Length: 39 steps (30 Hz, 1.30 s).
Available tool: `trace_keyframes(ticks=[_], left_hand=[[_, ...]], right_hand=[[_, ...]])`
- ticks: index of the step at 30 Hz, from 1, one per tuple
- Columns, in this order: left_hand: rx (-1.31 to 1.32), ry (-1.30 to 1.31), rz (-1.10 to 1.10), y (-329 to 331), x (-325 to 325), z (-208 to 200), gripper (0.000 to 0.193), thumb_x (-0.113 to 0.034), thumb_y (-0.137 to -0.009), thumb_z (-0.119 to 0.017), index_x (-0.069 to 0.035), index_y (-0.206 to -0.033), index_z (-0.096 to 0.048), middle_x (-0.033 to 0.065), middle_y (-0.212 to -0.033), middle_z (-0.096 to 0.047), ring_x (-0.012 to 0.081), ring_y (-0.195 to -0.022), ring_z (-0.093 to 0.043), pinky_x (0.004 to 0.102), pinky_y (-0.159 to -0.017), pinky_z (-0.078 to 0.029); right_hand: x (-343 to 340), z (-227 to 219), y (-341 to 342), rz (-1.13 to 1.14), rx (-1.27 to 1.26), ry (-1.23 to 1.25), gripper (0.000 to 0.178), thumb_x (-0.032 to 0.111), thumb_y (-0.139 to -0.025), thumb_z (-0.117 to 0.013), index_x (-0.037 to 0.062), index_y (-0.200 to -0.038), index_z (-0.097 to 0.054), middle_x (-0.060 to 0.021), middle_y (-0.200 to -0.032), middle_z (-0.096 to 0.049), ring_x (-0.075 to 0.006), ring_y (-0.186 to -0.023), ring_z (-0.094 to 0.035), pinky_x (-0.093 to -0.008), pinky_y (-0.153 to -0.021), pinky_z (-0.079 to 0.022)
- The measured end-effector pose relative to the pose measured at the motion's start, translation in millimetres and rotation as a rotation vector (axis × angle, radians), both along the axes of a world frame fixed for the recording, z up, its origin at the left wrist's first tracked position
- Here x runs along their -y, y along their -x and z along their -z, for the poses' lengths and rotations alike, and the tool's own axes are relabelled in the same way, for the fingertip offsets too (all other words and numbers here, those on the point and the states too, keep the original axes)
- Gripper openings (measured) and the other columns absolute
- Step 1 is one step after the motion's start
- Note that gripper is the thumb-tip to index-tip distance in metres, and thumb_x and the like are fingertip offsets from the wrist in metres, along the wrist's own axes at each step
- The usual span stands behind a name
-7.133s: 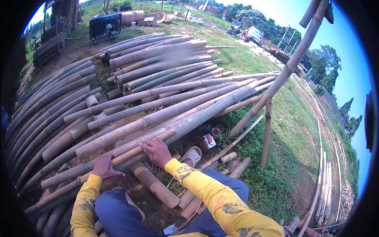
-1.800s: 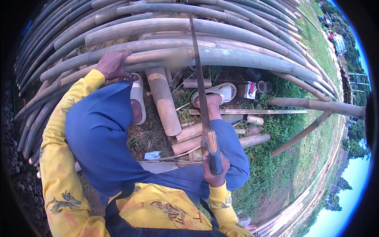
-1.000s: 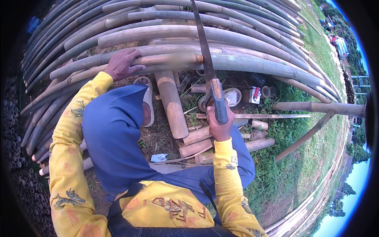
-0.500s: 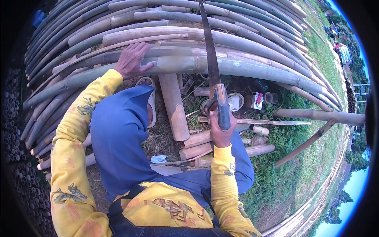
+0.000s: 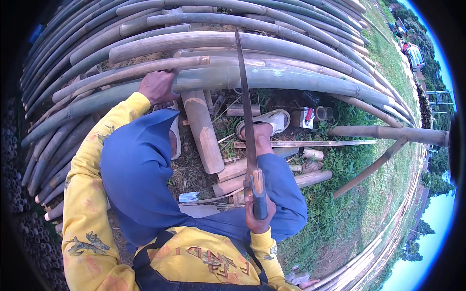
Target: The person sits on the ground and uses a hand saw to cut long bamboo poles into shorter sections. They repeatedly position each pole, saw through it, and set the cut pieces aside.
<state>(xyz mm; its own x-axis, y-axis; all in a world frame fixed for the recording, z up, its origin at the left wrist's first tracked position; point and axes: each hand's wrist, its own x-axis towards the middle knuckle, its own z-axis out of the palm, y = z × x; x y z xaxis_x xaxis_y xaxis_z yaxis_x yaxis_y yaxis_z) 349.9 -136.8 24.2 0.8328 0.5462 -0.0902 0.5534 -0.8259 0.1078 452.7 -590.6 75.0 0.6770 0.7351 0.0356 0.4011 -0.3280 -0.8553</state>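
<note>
My right hand [image 5: 259, 216] is wrapped round the wood-and-dark handle of a handsaw [image 5: 248, 126], low in front of my body. The long dark blade points away from me and crosses over a thick green-grey bamboo pole [image 5: 310, 81]. Whether its teeth sit in a cut there is hard to see. On the same pole, left of the blade, my left hand [image 5: 158, 87] has its fingers curled round the bamboo, partly hidden behind it. Under the pole, a cut bamboo length [image 5: 206, 138] slants toward me between my feet.
Many long bamboo poles [image 5: 194, 42] lie side by side beyond. Short bamboo offcuts [image 5: 233, 169] lie on the ground by my right leg. A small white-and-red box [image 5: 307, 117] stands right of my sandal [image 5: 276, 121]. A post with a slanted brace [image 5: 374, 167] rises at right.
My right hand has drawn the saw back toward my body. My left hand, which lay spread on the pole, is now curled round it. The whole view has shifted slightly.
</note>
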Motion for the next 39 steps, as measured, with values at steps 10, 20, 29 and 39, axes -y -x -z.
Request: trace_keyframes(ticks=[10,20,29,39], left_hand=[[-0.009,0.039,-0.036,-7.0,-4.1,1.5,0.084,-0.04,-0.067,-0.086,-0.003,-0.135,-0.054,0.0278,-0.109,-0.069,0.0447,-0.099,-0.07,0.0518,-0.086,-0.057],[0.079,-0.048,0.056,-4.0,0.8,10.4,0.073,-0.039,-0.071,-0.085,-0.002,-0.125,-0.054,0.026,-0.097,-0.071,0.0433,-0.092,-0.072,0.0515,-0.081,-0.058],[0.04,0.003,0.017,6.0,-12.6,14.3,0.084,-0.039,-0.068,-0.085,-0.003,-0.136,-0.052,0.0263,-0.103,-0.071,0.0451,-0.091,-0.071,0.0515,-0.083,-0.058],[0.058,-0.015,0.029,-5.4,-3.7,2.6,0.072,-0.039,-0.072,-0.083,-0.001,-0.126,-0.055,0.0279,-0.099,-0.071,0.0446,-0.091,-0.071,0.0517,-0.082,-0.058]], right_hand=[[-109.6,27.9,-60.8,-0.023,-0.009,-0.206,0.011,0.0,-0.089,-0.073,0.0,-0.093,-0.064,-0.0083,-0.075,-0.065,-0.0167,-0.064,-0.059,-0.0328,-0.062,-0.048],[-71.8,20.3,-46.1,-0.024,-0.07,-0.154,0.014,-0.005,-0.088,-0.069,-0.0014,-0.101,-0.068,-0.0126,-0.086,-0.072,-0.0188,-0.072,-0.069,-0.0315,-0.069,-0.053],[12.0,-9.1,19.9,0.042,0.053,-0.088,0.021,-0.001,-0.086,-0.073,-0.0018,-0.107,-0.07,-0.0134,-0.082,-0.07,-0.0205,-0.064,-0.065,-0.0322,-0.066,-0.053],[-96.0,28.3,-50.2,-0.008,-0.066,-0.204,0.01,0.002,-0.091,-0.073,-0.0003,-0.097,-0.066,-0.0064,-0.072,-0.062,-0.0158,-0.061,-0.053,-0.0304,-0.061,-0.048]])
